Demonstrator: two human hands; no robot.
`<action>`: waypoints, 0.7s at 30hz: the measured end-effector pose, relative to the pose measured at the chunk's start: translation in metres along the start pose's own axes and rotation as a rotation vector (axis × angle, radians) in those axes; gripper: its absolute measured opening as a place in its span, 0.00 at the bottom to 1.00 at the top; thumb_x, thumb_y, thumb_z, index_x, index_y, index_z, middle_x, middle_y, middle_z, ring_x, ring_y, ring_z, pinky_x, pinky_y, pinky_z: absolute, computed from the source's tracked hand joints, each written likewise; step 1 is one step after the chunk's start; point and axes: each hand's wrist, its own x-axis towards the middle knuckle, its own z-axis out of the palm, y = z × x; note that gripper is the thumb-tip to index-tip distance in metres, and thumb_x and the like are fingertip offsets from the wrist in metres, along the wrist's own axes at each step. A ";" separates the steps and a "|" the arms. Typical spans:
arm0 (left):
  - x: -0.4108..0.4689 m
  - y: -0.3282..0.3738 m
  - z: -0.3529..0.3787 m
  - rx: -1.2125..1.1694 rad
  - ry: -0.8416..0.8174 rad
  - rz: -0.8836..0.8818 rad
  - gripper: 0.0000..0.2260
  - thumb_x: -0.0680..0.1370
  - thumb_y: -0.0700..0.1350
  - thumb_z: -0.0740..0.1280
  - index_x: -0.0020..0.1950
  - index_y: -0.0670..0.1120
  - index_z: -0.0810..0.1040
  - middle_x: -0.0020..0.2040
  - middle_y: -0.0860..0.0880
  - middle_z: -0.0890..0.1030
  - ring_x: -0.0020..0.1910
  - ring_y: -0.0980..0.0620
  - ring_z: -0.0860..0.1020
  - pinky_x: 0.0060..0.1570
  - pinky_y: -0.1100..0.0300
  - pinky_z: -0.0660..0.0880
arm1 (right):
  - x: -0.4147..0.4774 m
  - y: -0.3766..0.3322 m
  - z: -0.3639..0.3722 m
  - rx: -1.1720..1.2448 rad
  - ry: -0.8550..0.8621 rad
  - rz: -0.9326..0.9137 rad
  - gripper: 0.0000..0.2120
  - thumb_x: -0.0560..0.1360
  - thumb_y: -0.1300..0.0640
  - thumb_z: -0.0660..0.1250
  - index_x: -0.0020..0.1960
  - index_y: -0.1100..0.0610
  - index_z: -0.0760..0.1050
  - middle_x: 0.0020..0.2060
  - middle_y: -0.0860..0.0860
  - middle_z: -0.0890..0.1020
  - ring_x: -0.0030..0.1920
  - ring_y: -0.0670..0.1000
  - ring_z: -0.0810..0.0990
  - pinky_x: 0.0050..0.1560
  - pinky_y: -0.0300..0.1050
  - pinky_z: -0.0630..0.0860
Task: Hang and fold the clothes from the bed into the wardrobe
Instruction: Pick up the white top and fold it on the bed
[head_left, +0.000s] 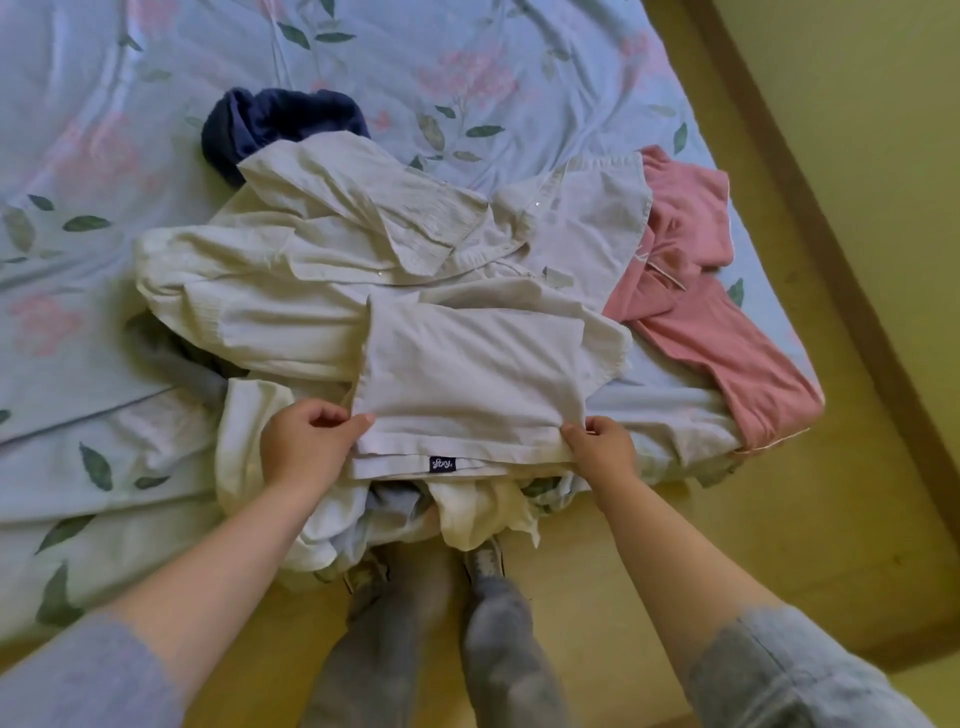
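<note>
A folded pale grey-white garment (467, 379) with a small dark label at its near hem lies on top of the clothes pile at the bed's near edge. My left hand (306, 441) pinches its near left corner. Its near right corner is pinched by my right hand (602, 447). Under it spreads a crumpled cream shirt (291, 275) with buttons. A pink garment (706, 306) lies to the right, and a dark blue garment (275, 130) sits behind the pile.
The bed (130, 104) has a light blue sheet with pink flowers and green leaves. The wooden floor (857, 260) runs along the right and near side. My grey-trousered legs (431, 649) stand against the bed's edge. The wardrobe is out of view.
</note>
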 end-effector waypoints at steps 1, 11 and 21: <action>-0.002 0.003 -0.002 -0.042 0.021 -0.015 0.10 0.69 0.50 0.77 0.34 0.47 0.80 0.32 0.52 0.81 0.36 0.52 0.79 0.36 0.59 0.73 | -0.001 0.000 -0.002 0.016 0.017 -0.021 0.07 0.77 0.54 0.66 0.49 0.58 0.78 0.39 0.51 0.80 0.38 0.50 0.77 0.38 0.45 0.73; -0.017 0.006 0.003 -0.136 -0.168 -0.250 0.16 0.71 0.55 0.75 0.41 0.41 0.82 0.36 0.44 0.83 0.34 0.50 0.81 0.42 0.56 0.81 | -0.010 0.000 -0.030 0.149 -0.138 -0.025 0.08 0.79 0.54 0.66 0.51 0.59 0.79 0.41 0.53 0.81 0.39 0.52 0.80 0.41 0.46 0.79; -0.004 0.008 0.018 0.143 -0.111 -0.235 0.14 0.74 0.48 0.70 0.32 0.42 0.76 0.32 0.47 0.77 0.33 0.49 0.74 0.36 0.59 0.71 | -0.016 0.000 -0.025 0.205 -0.118 -0.007 0.08 0.79 0.57 0.66 0.53 0.60 0.79 0.42 0.53 0.81 0.40 0.52 0.79 0.39 0.44 0.76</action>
